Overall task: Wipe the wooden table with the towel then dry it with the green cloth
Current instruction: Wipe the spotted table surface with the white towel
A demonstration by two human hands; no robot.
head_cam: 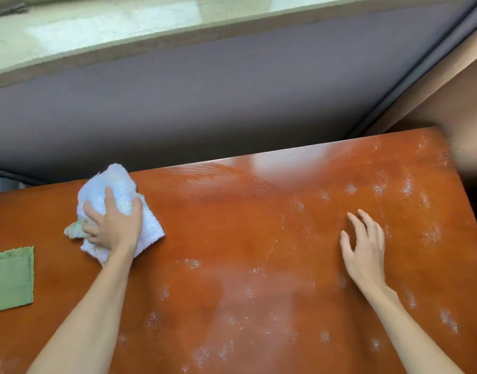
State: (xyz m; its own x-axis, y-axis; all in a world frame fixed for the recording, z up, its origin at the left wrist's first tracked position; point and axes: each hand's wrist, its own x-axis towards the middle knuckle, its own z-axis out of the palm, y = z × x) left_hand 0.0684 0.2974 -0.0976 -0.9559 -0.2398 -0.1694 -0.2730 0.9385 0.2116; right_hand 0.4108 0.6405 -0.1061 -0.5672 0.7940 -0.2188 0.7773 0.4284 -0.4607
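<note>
A reddish-brown wooden table (232,238) fills the lower half of the view, speckled with several wet droplet patches on its right and near parts. My left hand (114,222) presses down on a crumpled white towel (110,184) near the table's far left edge, fingers curled over it. Flat on the wet wood at the right lies my right hand (364,249), fingers spread and holding nothing. A folded green cloth (10,279) lies flat at the table's left edge, apart from both hands.
Beyond the table's far edge runs a grey-purple panel (205,103) under a pale stone sill (96,25). A brown wall (448,85) rises at the right, close to the table's far right corner.
</note>
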